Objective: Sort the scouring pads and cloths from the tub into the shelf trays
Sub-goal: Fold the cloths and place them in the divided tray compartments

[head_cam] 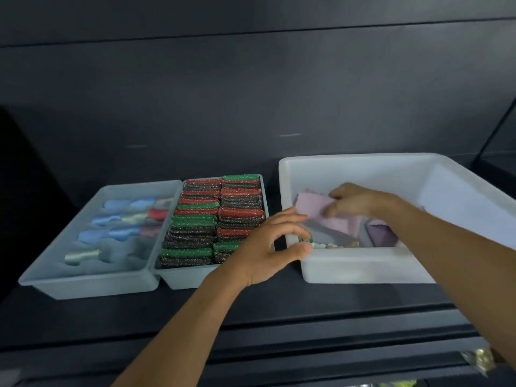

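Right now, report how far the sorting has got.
Done: the middle tray is packed with red, green and dark scouring pads; the left tray is part filled. In hand: the right hand appears to pinch a pink cloth inside the tub, while the left hand curls at its near corner, its hold unclear. Left: a grey cloth and a purple cloth lie in the tub.

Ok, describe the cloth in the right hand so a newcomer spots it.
Find the white tub on the right of the dark shelf. Near its left wall lies the pink cloth, gripped by the right hand. Its neighbours are a grey cloth and a purple cloth.
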Available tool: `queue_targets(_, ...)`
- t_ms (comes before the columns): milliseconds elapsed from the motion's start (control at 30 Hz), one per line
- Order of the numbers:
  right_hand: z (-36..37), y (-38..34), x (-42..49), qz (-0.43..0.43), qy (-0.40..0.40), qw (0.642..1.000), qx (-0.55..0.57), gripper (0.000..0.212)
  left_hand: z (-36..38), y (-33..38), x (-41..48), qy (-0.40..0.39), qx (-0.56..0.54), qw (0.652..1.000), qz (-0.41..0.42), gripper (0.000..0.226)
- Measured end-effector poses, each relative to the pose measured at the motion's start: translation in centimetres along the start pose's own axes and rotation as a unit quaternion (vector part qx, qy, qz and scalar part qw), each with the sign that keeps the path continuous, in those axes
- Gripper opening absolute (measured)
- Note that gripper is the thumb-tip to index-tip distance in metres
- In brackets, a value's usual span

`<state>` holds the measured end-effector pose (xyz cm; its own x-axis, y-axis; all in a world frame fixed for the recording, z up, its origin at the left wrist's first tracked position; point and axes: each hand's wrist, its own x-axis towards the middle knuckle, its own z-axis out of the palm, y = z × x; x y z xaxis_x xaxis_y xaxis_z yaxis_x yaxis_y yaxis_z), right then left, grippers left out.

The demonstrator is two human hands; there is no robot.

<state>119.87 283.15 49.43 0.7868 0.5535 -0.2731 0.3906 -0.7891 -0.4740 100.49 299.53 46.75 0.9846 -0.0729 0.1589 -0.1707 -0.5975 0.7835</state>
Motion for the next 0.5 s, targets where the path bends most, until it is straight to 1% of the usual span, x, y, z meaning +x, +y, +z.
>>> queue_targets(33,-0.6,-0.7,-0.8,-0.017,0.028,0.996,0.086,0.016,0.0,0.3,-0.1,0.013,-0.001,1.0,-0.004,0.029)
queue_targets(67,-1.0,-1.4,-1.7,-0.037,0.052,0.983,0.173,0.012,0.0,0.7,-0.1,0.045,-0.004,0.999,-0.004,0.032)
queue_targets(100,-1.3,-2.3,-2.7,-0.062,0.065,0.964,0.25,0.008,0.1,1.1,-0.2,0.093,-0.015,0.996,-0.008,0.033)
queue_targets(133,-1.2,-3.4,-3.8,-0.096,0.066,0.944,0.309,0.006,0.1,1.7,-0.4,0.146,-0.038,0.988,-0.018,0.031)
queue_targets(167,-1.0,-4.4,-4.9,-0.134,0.057,0.924,0.355,0.009,0.0,2.5,-0.7,0.186,-0.079,0.979,-0.034,0.027)
queue_targets(200,-0.5,-5.5,-5.9,-0.169,0.046,0.904,0.391,0.014,-0.2,3.3,-0.9,0.198,-0.134,0.97,-0.05,0.025)
queue_targets(267,0.8,-7.6,-7.7,-0.216,0.027,0.874,0.434,0.021,-1.1,4.2,-1.2,0.19,-0.25,0.947,-0.06,0.035)
queue_targets(300,1.7,-8.6,-8.3,-0.229,0.017,0.868,0.441,0.023,-1.5,4.2,-1.2,0.197,-0.292,0.934,-0.062,0.04)
queue_targets(333,2.7,-9.6,-8.7,-0.235,0.008,0.866,0.442,0.026,-2.2,4.1,-1.4,0.22,-0.318,0.92,-0.064,0.039)
queue_targets(400,4.7,-11.5,-9.1,-0.233,-0.005,0.857,0.459,0.031,-3.9,4.0,-2.3,0.287,-0.343,0.893,-0.059,0.026)
queue_targets(433,5.5,-12.4,-9.2,-0.228,-0.005,0.851,0.473,0.032,-4.7,3.6,-2.8,0.312,-0.342,0.885,-0.06,0.02)
queue_targets(500,6.9,-14.3,-9.0,-0.212,-0.001,0.846,0.488,0.035,-6.5,2.6,-4.1,0.324,-0.317,0.889,-0.063,0.016)
